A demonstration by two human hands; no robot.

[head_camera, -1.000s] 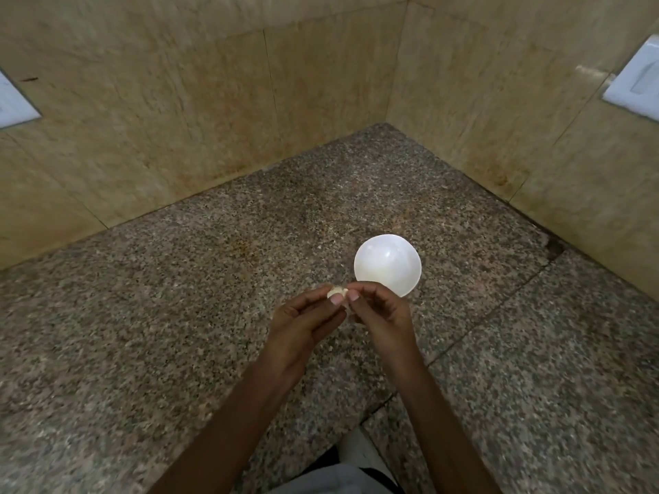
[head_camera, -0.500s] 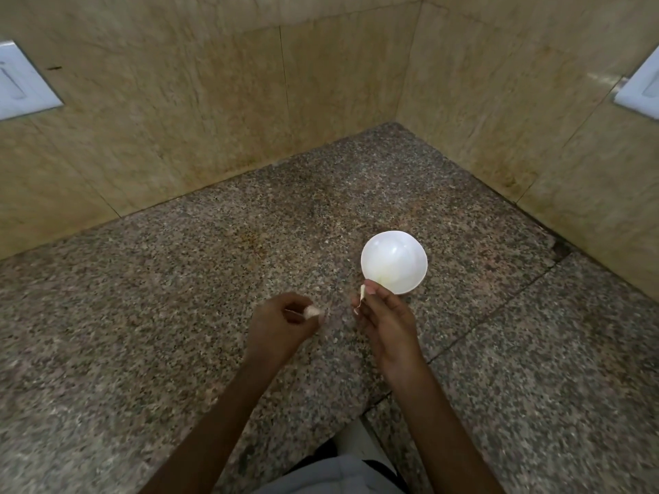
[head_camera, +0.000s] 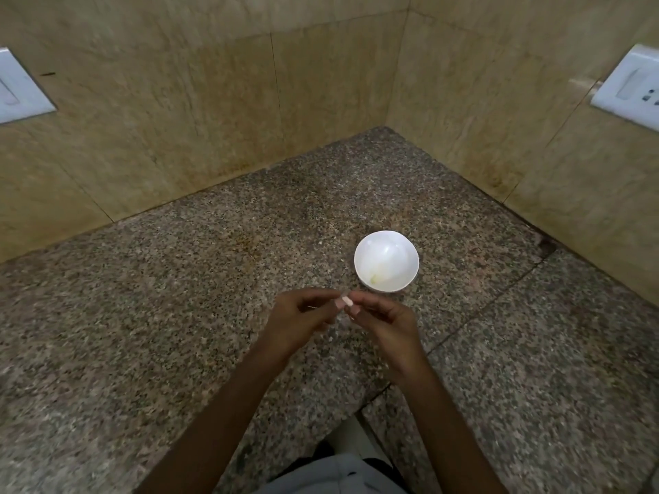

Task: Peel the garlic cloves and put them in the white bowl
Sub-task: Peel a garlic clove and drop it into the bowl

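Both hands, left hand and right hand, fingertips together near white bowl; held item indiscernible

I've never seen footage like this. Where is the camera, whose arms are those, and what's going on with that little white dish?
There is no machine here: a person wears a wide-angle camera on the head, looking forward and down, so the two bare arms are their own. The left hand and right hand meet over a speckled stone counter in a tiled corner. Their fingertips pinch something small and pale, likely a garlic clove being peeled, though blur hides the detail. Just beyond the hands sits the white bowl, where peeled cloves go; something pale lies inside, too faint to identify. White switch plates hang on the walls at either side.
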